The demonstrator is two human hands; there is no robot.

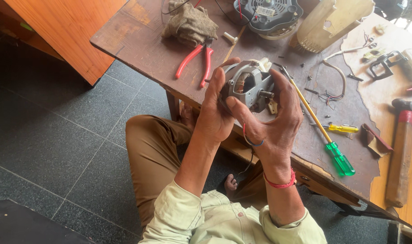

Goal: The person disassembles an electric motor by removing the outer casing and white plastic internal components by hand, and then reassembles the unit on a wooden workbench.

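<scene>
Holding a small electric motor (250, 86) up over the near edge of the wooden table (138, 40), stub shaft (265, 94) pointing toward the camera. Left hand (215, 113) curled round the motor's left flank, fingers wrapped behind it. Right hand (278, 122) cupping the motor's right side and underside, thumb laid across the front face below the shaft. Neither hand spread, neither carrying a tool.

Judged as an inspection or turning-over stage: gripped and looked at, not being unscrewed or struck. Any further handling calls for a steady two-handed hold, care for the thin red and blue wires (249, 138) looping down just below the motor, and one hand freed before reaching for a tool.

Just left of the motor, red-handled pliers (198, 63); beyond those, a crumpled rag (190, 22). Right of the motor, a long green-handled screwdriver (321, 131) lying slantwise, with a small yellow screwdriver (344, 129) past it and a hammer (402, 153) further right again. Behind the motor, a dark round housing (267, 16) and a cream plastic shell (332, 20).

Hidden: the motor's back and left side, covered by the fingers. Unclear where the wires end, possibly under the table edge. Both housings cut off by the top of the frame. Small loose bits right of the motor too tiny to name.
</scene>
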